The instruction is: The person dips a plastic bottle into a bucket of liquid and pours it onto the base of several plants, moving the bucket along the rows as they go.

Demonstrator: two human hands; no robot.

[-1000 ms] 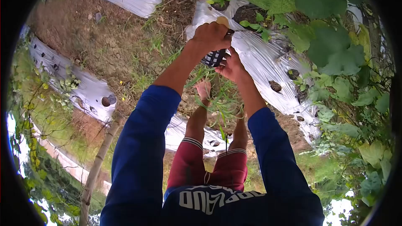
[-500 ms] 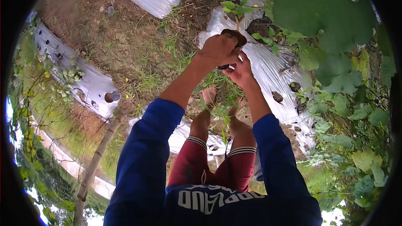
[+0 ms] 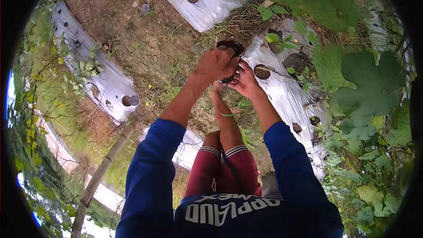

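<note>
Grasping one dark object (image 3: 231,46) in left hand (image 3: 216,64); cannot tell grip of right hand (image 3: 246,80); with one pole (image 3: 102,173) at near left.

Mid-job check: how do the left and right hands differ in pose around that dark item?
The left hand shows its back, fingers curled over the dark item; the right hand reaches in from the side, fingers towards it. The left hand sits slightly farther from the body than the right hand. Both are bare and close together; whether the right fingertips grip the item is unclear.
</note>
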